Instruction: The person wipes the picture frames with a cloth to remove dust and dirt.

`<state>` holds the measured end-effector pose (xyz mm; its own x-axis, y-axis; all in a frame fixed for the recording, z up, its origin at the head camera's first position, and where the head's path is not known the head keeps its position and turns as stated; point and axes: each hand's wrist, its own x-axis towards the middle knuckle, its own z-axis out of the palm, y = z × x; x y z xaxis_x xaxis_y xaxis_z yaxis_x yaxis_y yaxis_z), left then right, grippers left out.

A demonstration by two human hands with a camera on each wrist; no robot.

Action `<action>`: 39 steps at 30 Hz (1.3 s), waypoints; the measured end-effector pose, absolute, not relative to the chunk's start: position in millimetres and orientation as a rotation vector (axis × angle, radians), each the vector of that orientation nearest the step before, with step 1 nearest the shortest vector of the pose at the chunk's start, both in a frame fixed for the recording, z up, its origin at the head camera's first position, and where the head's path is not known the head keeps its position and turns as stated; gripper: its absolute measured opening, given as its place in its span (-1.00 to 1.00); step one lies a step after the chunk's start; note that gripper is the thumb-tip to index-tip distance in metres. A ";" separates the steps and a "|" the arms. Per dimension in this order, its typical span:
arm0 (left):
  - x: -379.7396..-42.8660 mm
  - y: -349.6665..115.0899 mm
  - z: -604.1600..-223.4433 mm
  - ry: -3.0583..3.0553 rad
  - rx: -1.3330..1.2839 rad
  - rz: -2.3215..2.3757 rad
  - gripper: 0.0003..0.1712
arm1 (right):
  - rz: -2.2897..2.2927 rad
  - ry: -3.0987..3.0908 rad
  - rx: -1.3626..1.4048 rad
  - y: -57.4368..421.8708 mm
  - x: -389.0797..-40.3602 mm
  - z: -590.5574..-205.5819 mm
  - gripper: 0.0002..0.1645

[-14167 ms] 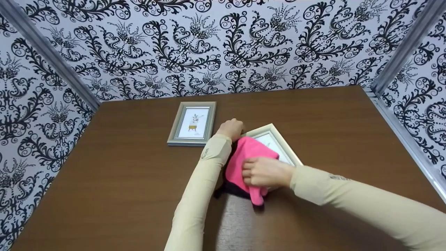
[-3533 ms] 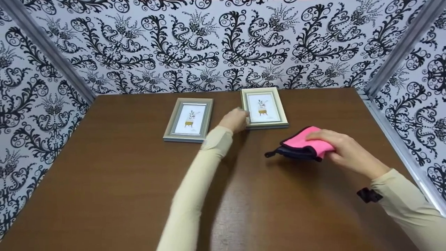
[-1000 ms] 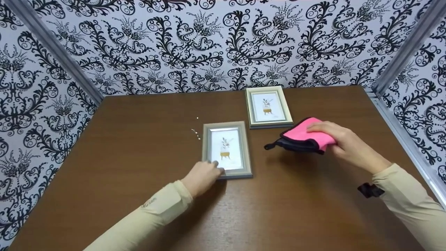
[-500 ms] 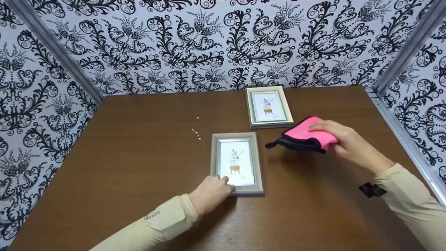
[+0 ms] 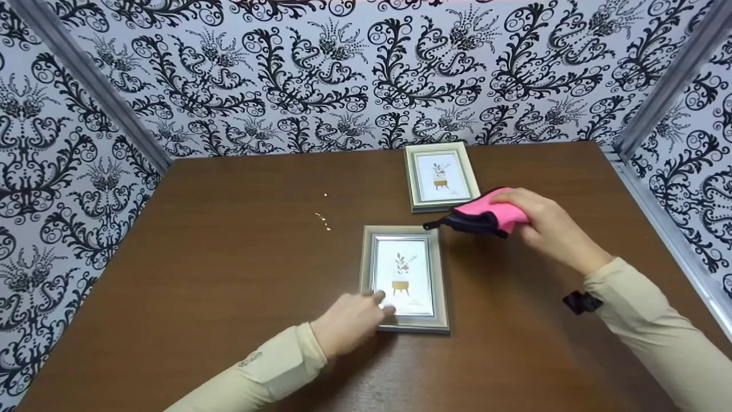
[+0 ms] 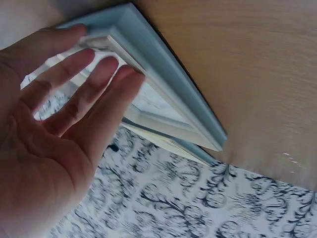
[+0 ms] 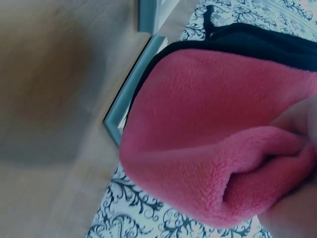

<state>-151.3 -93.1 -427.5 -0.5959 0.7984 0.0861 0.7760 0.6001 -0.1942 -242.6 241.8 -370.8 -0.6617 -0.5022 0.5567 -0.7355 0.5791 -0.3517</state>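
Note:
A picture frame [image 5: 407, 260] with a plant print lies face up on the brown table, near the middle. My left hand [image 5: 350, 321] is over its lower left corner. In the left wrist view the fingers [image 6: 99, 101] are loosely bent and spread beside the frame's edge [image 6: 168, 84], with nothing pinched between them. My right hand [image 5: 549, 229] grips a folded pink cloth [image 5: 496, 209] with dark trim and a hanging loop, held above the table by the frame's upper right corner. In the right wrist view the pink cloth [image 7: 193, 119] bunches between thumb and fingers.
A second, similar picture frame [image 5: 442, 176] lies at the back, partly overlapped by the cloth in the head view. Several small white specks [image 5: 323, 220] are on the table [image 5: 246, 257] left of the frames. Patterned walls [image 5: 320, 68] enclose the back and sides.
Earlier the cloth wiped one frame, which now lies at the back. The other frame has been drawn from the back left to the front. Left fingers have loosened; the cloth has moved left.

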 end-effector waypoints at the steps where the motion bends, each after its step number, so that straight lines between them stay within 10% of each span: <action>1: -153.6 -96.4 -428.3 -2.688 -1.298 0.188 -0.70 | 0.808 -2.421 0.972 236.8 -244.8 -370.3 -0.37; 7: -160.9 -114.8 -441.6 -2.873 -1.219 0.179 0.04 | 0.904 -2.427 0.816 204.5 -256.1 -375.0 -0.48; 19: -160.4 -108.0 -446.2 -2.792 -1.331 0.266 -0.07 | 0.631 -2.889 0.829 158.4 -263.8 -421.5 -0.52; 26: -153.6 -104.8 -445.6 -2.751 -1.376 0.256 -0.05 | 0.550 -2.796 0.705 153.0 -262.4 -408.2 -0.87; 39: -145.2 -95.8 -444.6 -2.711 -1.285 0.185 0.02 | 0.421 -3.109 0.841 128.7 -272.3 -421.1 -0.72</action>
